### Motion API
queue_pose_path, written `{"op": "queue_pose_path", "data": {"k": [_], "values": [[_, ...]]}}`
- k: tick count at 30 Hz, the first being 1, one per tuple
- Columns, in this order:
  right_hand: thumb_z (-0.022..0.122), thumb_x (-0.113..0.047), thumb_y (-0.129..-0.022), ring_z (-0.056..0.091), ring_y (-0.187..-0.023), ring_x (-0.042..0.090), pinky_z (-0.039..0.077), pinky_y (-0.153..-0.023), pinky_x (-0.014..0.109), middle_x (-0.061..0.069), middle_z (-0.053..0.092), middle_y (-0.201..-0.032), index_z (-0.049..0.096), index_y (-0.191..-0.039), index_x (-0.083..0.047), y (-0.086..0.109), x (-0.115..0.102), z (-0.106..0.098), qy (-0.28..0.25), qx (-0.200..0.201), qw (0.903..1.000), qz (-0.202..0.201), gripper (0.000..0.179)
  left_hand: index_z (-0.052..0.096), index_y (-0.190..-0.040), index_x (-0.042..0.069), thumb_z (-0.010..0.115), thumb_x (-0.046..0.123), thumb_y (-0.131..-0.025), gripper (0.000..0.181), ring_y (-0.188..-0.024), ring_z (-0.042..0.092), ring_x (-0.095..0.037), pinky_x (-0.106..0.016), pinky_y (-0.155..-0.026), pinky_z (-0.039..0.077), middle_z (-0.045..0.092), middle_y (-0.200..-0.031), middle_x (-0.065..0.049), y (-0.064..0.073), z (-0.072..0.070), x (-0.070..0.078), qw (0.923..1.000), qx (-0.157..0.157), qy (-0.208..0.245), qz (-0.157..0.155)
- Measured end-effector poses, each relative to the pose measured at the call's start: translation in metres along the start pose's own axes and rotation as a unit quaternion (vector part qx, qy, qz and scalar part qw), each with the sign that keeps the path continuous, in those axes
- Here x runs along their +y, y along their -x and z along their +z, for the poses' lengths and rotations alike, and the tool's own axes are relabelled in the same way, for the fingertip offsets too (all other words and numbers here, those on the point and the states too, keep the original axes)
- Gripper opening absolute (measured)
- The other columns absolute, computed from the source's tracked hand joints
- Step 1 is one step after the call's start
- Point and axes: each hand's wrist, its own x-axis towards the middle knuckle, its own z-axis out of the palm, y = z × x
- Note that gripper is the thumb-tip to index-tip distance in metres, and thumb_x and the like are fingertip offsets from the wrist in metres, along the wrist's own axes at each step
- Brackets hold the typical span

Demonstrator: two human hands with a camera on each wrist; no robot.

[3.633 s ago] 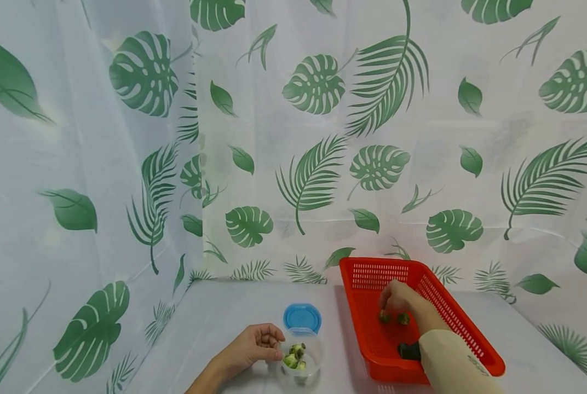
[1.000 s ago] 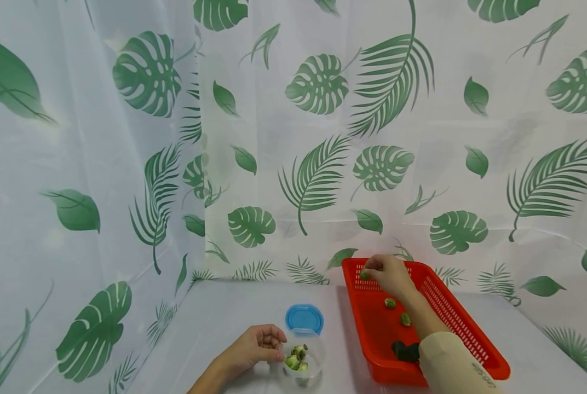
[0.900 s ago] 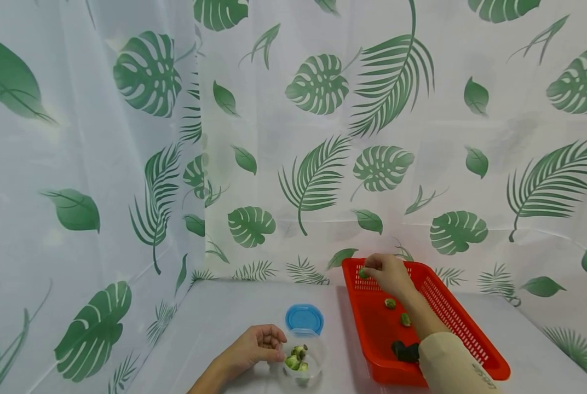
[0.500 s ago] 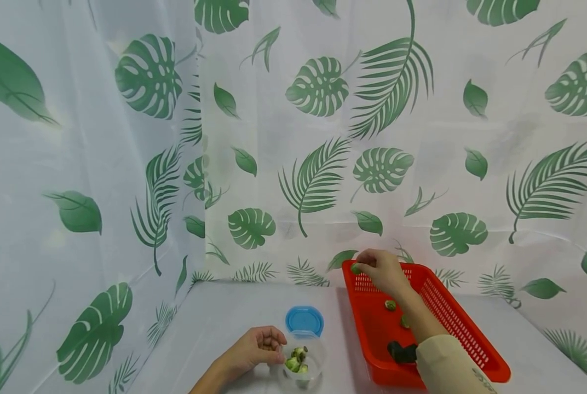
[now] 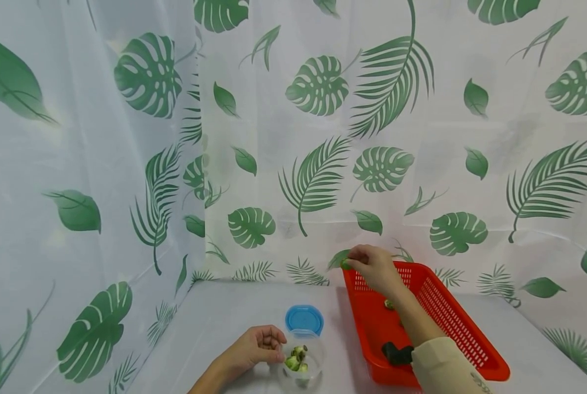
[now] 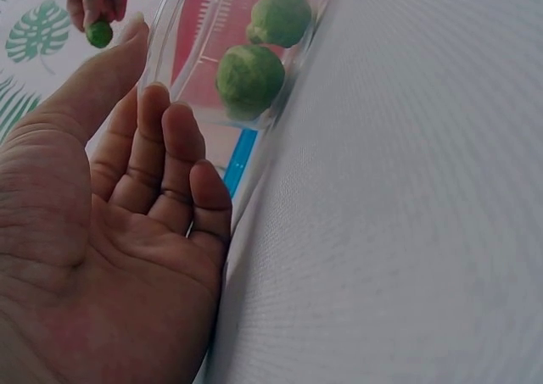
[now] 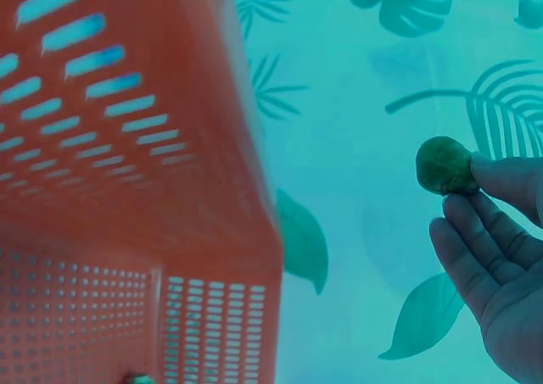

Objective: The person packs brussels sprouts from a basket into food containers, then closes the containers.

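My right hand (image 5: 374, 268) pinches a small green Brussels sprout (image 7: 445, 165) between thumb and fingertips, above the far left corner of the red basket (image 5: 362, 334). In the left wrist view the same hand and sprout (image 6: 99, 34) show at the upper left. My left hand (image 5: 256, 347) stays on the table, its relaxed fingers bent and its fingertips right at the side of a clear plastic tub (image 5: 317, 364). Several sprouts (image 5: 295, 360) lie in that tub. Another sprout (image 5: 389, 304) lies in the basket, and one behind it is mostly hidden by my right forearm.
A blue lid (image 5: 304, 319) lies flat on the white table (image 5: 224, 312) behind the tub. The basket has tall, slotted walls. A black object (image 5: 397, 353) shows beside my right sleeve. Leaf-printed white sheeting (image 5: 318, 164) stands behind and at the left.
My right hand has lifted a sprout from the basket and moved left and up toward its far corner. My left hand and the tub stay in place.
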Motion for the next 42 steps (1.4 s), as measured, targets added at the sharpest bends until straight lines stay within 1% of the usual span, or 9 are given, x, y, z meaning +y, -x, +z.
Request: {"op": "queue_pose_path", "data": {"k": [7, 11, 14, 21, 28, 32, 36, 39, 42], "values": [[0.072, -0.016, -0.099, 0.064, -0.084, 0.025, 0.056, -0.071, 0.023, 0.005, 0.075, -0.097, 0.075, -0.113, -0.010, 0.004, -0.015, 0.006, -0.031, -0.008, 0.9994, -0.010, 0.016, 0.067, -0.114, 0.005, 0.078, 0.006, -0.090, 0.026, -0.081, 0.062, -0.005, -0.022, -0.074, 0.053, 0.067, -0.090, 0.005, 0.000, 0.000, -0.001, 1.0000, -0.004, -0.004, 0.005], [0.072, -0.014, -0.099, 0.066, -0.085, 0.030, 0.056, -0.071, 0.023, 0.006, 0.076, -0.097, 0.075, -0.112, -0.010, 0.005, -0.023, 0.010, -0.048, -0.015, 0.9985, -0.021, 0.014, 0.067, -0.113, 0.005, 0.080, 0.006, -0.089, 0.027, -0.080, 0.062, -0.005, -0.021, -0.073, 0.053, 0.067, -0.090, 0.005, 0.000, 0.000, -0.002, 1.0000, 0.001, -0.007, 0.007], [0.072, -0.012, -0.099, 0.067, -0.087, 0.032, 0.056, -0.071, 0.023, 0.006, 0.076, -0.098, 0.075, -0.111, -0.010, 0.006, -0.029, 0.012, -0.054, -0.016, 0.9979, -0.032, 0.013, 0.068, -0.113, 0.005, 0.080, 0.006, -0.088, 0.027, -0.080, 0.062, -0.005, -0.021, -0.073, 0.053, 0.067, -0.089, 0.005, 0.000, -0.001, -0.002, 0.9999, 0.004, -0.008, 0.007], [0.074, -0.011, -0.097, 0.065, -0.081, 0.022, 0.056, -0.070, 0.024, 0.005, 0.076, -0.095, 0.076, -0.108, -0.011, 0.010, -0.041, 0.019, -0.060, -0.010, 0.9967, -0.054, 0.011, 0.068, -0.113, 0.006, 0.081, 0.009, -0.089, 0.028, -0.080, 0.062, -0.005, -0.021, -0.073, 0.053, 0.067, -0.089, 0.005, 0.001, -0.001, -0.002, 0.9999, 0.000, -0.009, 0.009], [0.075, -0.010, -0.096, 0.065, -0.081, 0.018, 0.057, -0.071, 0.023, 0.002, 0.075, -0.096, 0.077, -0.107, -0.012, 0.015, -0.047, 0.026, -0.067, -0.008, 0.9947, -0.077, 0.012, 0.067, -0.114, 0.004, 0.080, 0.006, -0.089, 0.027, -0.080, 0.062, -0.004, -0.020, -0.072, 0.052, 0.067, -0.089, 0.005, 0.001, -0.001, -0.002, 0.9998, -0.006, -0.010, 0.016], [0.074, -0.011, -0.097, 0.066, -0.081, 0.018, 0.058, -0.072, 0.024, 0.000, 0.075, -0.096, 0.077, -0.109, -0.012, 0.019, -0.051, 0.028, -0.074, -0.014, 0.9945, -0.073, 0.012, 0.067, -0.113, 0.005, 0.080, 0.006, -0.089, 0.027, -0.080, 0.061, -0.005, -0.020, -0.072, 0.052, 0.067, -0.090, 0.006, 0.000, -0.001, -0.002, 0.9999, -0.002, -0.008, 0.010], [0.075, -0.011, -0.096, 0.065, -0.081, 0.018, 0.058, -0.072, 0.024, -0.001, 0.075, -0.096, 0.076, -0.109, -0.013, 0.022, -0.053, 0.033, -0.075, -0.015, 0.9950, -0.065, 0.013, 0.067, -0.114, 0.004, 0.079, 0.006, -0.090, 0.027, -0.080, 0.061, -0.005, -0.020, -0.072, 0.052, 0.067, -0.090, 0.006, 0.000, -0.001, -0.001, 0.9999, -0.004, -0.006, 0.010], [0.075, -0.012, -0.096, 0.065, -0.081, 0.017, 0.058, -0.072, 0.024, -0.001, 0.075, -0.096, 0.076, -0.109, -0.014, 0.024, -0.054, 0.037, -0.077, -0.016, 0.9953, -0.057, 0.013, 0.066, -0.115, 0.002, 0.079, 0.006, -0.090, 0.028, -0.080, 0.062, -0.004, -0.020, -0.072, 0.052, 0.067, -0.090, 0.006, 0.001, 0.000, -0.001, 0.9999, -0.006, -0.004, 0.011], [0.076, -0.012, -0.096, 0.065, -0.082, 0.017, 0.058, -0.072, 0.024, -0.001, 0.075, -0.097, 0.076, -0.109, -0.014, 0.026, -0.054, 0.039, -0.080, -0.021, 0.9952, -0.052, 0.013, 0.064, -0.117, -0.003, 0.077, 0.004, -0.091, 0.030, -0.080, 0.062, -0.004, -0.020, -0.072, 0.053, 0.067, -0.090, 0.005, 0.000, 0.000, 0.000, 0.9998, -0.005, -0.010, 0.015]]}}
